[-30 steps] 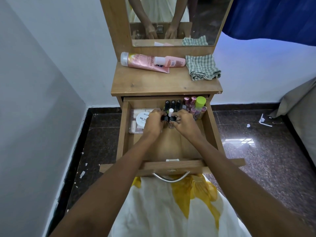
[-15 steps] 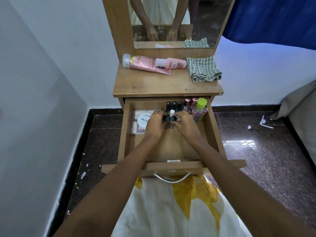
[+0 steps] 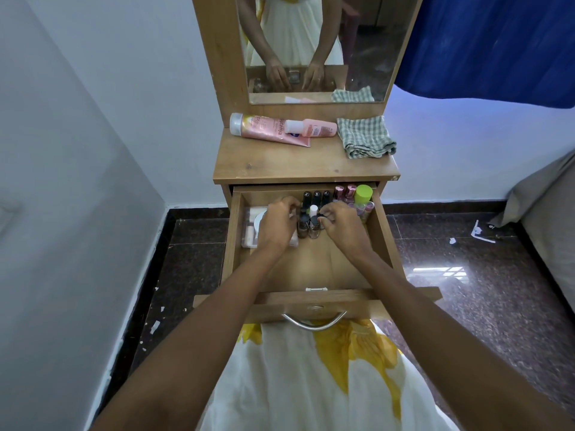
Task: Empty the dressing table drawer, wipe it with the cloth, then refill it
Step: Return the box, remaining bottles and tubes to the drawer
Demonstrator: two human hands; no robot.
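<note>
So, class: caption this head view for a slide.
Left hand and right hand reach among bottles in the open drawer; cloth lies on the tabletop.

Matt wood-grain drawer (image 3: 384, 241) with a shiny metal handle (image 3: 314, 321); checked woven cloth (image 3: 364, 136); glossy polished stone floor (image 3: 466, 259).

The desk (image 3: 295, 163) stands against the wall, with the mirror (image 3: 357, 42) rising from its back edge. Along that edge a tube (image 3: 264, 130) lies on its side at the left. A bottle (image 3: 311, 128) lies against the tube's right end near the middle, and the cloth (image 3: 365, 136) sits in the back right corner. Below the desk's front edge the drawer (image 3: 384, 237) is pulled out. Inside, a box (image 3: 250, 225) lies along the left wall and small bottles (image 3: 311, 225) stand in rows at the back middle. A can (image 3: 363, 194) stands in the back right corner. The left hand (image 3: 277, 227) lies over the box, and the right hand (image 3: 342, 227) is just right of the small bottles.
</note>
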